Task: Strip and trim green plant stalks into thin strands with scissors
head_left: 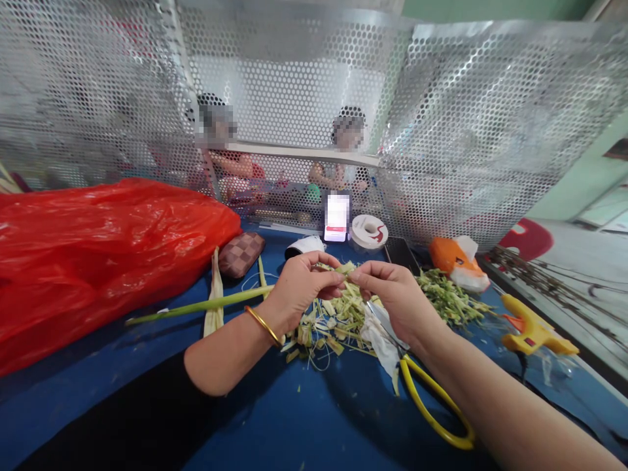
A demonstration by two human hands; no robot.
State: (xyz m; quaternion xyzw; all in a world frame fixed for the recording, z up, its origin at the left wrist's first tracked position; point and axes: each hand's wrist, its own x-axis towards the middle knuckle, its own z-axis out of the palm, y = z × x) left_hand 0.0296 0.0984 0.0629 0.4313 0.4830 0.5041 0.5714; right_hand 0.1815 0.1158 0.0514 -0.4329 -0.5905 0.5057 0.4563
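My left hand (305, 282), with a gold bangle on the wrist, has its thumb and fingers pinched on a small pale green piece of plant (346, 267). From the other side, my right hand (391, 292) pinches the same piece between thumb and forefinger. Below both hands lies a heap of cut pale green scraps (338, 325) with thin white thread among them. Yellow-handled scissors (438, 394) rest under my right forearm, their blades partly over a crumpled white tissue (377, 337). A long green stalk (210, 303) runs behind my left hand; whether the hand touches it is hidden.
On the blue table (294, 425) are a red plastic bag (112, 255), a checked pouch (241, 255), a lit phone (336, 219), a ribbon spool (369, 232), an orange tissue pack (458, 263), green sprigs (449, 297) and a yellow glue gun (534, 330). Two people sit behind the perforated screen (294, 78).
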